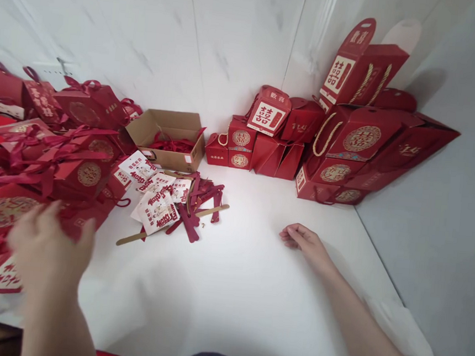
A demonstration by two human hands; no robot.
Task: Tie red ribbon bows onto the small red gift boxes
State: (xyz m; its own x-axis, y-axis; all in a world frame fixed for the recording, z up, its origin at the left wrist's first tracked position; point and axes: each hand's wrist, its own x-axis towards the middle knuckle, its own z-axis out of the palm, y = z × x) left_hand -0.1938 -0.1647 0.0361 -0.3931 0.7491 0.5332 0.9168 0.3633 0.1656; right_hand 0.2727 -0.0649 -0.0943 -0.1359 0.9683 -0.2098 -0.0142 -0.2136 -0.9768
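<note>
My left hand (51, 242), a little blurred, reaches over the pile at the left with its thumb and fingers apart and nothing visible in it. Close by its fingertips is a red gift box (4, 210) with a round gold pattern; I cannot tell whether they touch. Other red boxes with ribbons (84, 173) lie heaped around it. My right hand (301, 240) is at the right of the white table (219, 287), its fingers loosely curled together and no object showing in them. The nearest things to it are stacked red boxes (333, 172) behind it.
Mid-table lie white printed packets (157, 210) over dark red strips (192, 224) and tan sticks (213, 210). A cardboard box (165, 124) with red ribbons inside stands behind. Smaller red boxes (241, 139) line the tiled wall (242, 34). A grey panel (437, 217) bounds the right side.
</note>
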